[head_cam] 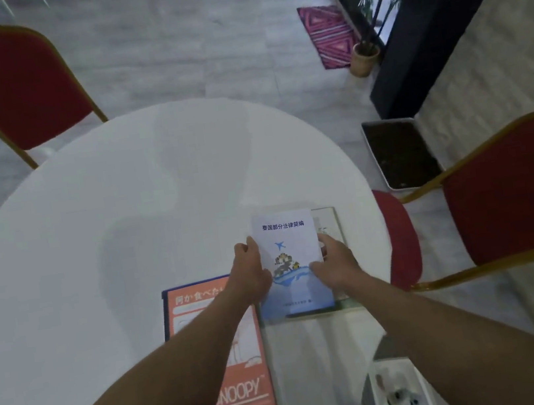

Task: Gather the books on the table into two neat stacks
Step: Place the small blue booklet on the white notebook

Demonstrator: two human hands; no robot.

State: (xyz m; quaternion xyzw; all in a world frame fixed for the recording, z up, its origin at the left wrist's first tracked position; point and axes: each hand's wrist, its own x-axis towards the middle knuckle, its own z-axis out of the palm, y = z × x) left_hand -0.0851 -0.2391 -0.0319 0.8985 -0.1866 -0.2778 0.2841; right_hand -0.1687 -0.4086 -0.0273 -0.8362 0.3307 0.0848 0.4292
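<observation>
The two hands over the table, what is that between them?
The head view shows a white and blue booklet between the left hand and right hand, each gripping one side edge, above another book.

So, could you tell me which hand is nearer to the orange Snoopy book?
Left. The left hand holds the blue-white book at the edge beside the orange Snoopy book; the right hand holds the opposite edge.

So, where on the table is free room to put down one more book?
The far half of the white table, toward the far red chair, is bare, and so is the left part beside the orange Snoopy book. The near right is crowded: left hand and right hand hold the blue booklet over another book.
</observation>
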